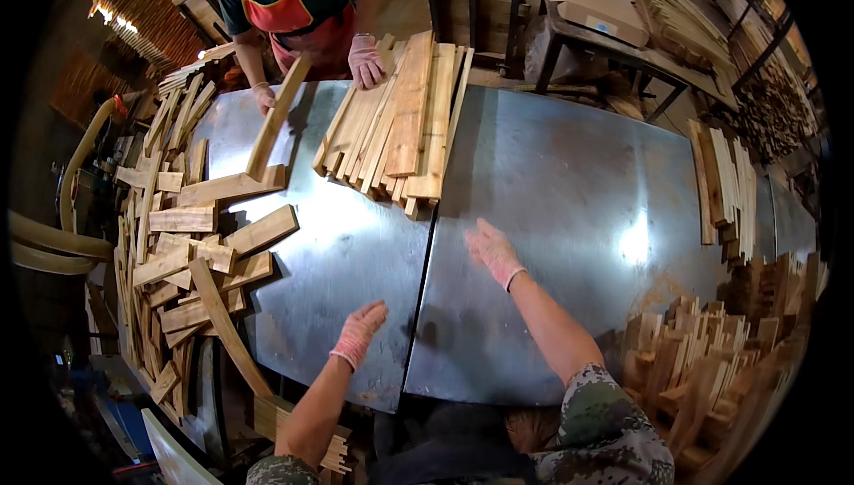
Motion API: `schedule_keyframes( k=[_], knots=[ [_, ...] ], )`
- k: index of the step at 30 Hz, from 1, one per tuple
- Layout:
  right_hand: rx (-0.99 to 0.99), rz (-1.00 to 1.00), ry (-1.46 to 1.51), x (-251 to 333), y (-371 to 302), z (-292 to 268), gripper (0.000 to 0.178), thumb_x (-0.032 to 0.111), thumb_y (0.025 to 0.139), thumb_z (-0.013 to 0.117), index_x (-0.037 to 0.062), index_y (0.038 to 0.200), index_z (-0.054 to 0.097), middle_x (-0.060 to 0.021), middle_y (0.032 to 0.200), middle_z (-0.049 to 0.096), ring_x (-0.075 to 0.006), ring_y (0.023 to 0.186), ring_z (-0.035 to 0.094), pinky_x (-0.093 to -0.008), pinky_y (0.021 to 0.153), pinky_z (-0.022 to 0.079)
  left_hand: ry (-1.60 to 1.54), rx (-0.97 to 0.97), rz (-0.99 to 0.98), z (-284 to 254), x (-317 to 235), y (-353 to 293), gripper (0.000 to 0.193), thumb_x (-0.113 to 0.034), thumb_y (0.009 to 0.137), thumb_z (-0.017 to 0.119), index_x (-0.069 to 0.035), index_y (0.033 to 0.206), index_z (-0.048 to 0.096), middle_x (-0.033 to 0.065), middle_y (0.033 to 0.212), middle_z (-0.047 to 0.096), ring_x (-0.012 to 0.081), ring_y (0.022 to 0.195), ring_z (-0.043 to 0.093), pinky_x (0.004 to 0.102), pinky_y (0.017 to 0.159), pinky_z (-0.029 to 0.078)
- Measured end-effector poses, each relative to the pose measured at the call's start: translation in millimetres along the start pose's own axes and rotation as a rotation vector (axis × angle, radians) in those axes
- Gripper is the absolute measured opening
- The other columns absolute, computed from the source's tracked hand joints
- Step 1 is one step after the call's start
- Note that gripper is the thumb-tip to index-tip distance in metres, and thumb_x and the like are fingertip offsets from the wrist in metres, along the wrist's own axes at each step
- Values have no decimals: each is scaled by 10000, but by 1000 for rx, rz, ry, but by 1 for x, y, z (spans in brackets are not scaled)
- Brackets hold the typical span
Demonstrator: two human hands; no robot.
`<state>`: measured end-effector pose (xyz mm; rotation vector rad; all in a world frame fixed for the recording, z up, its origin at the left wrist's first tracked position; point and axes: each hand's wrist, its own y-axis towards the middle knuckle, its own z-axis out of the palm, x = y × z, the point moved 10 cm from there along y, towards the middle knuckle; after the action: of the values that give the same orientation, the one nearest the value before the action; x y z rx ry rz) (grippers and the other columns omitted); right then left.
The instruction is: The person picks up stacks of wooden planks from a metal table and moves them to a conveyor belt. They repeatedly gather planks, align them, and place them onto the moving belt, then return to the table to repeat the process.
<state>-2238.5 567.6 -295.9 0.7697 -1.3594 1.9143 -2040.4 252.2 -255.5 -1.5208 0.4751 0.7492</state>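
Note:
My left hand (359, 328), in a pinkish glove, hovers over the near part of the metal table (338, 263). Its fingers point to the right, loosely extended, and nothing is in them. Farther forward, just right of the table's dark seam, my right hand (491, 250) is held out with its fingers apart, also without a thing in it. Beyond it lies a stack of wooden boards (414, 116), their near ends closest to this hand. Across the table a co-worker's gloved hand (366, 62) rests on that stack, while their other hand (264, 96) grips a tilted board (277, 120).
Loose wooden pieces (182, 218) heap up along the table's left side, some lying crosswise. Boards (722, 187) stand stacked at the right edge, with many upright pieces (703, 343) at the near right. A cardboard box (596, 12) sits on a back table.

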Motion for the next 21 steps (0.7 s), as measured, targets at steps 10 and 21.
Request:
schedule_keyframes(
  k=[10, 21],
  knots=[
    [-192, -231, -270, 98, 132, 12, 996, 550, 1050, 668, -61, 1695, 219, -159, 1333, 698, -230, 1253, 642, -321, 1132, 442, 202, -555, 319, -70, -166, 151, 769, -316, 958, 825, 72, 1538, 503, 200, 1418, 662, 291, 1289, 626, 384, 1107, 491],
    [-177, -197, -612, 120, 189, 27, 1075, 712, 996, 596, -52, 1680, 273, -324, 1619, 455, -411, 1503, 482, -418, 1228, 397, 1214, -529, 356, -126, -304, 297, 895, -205, 844, 787, -9, 1622, 390, 282, 1408, 651, 423, 1279, 661, 444, 1114, 517]
  ],
)
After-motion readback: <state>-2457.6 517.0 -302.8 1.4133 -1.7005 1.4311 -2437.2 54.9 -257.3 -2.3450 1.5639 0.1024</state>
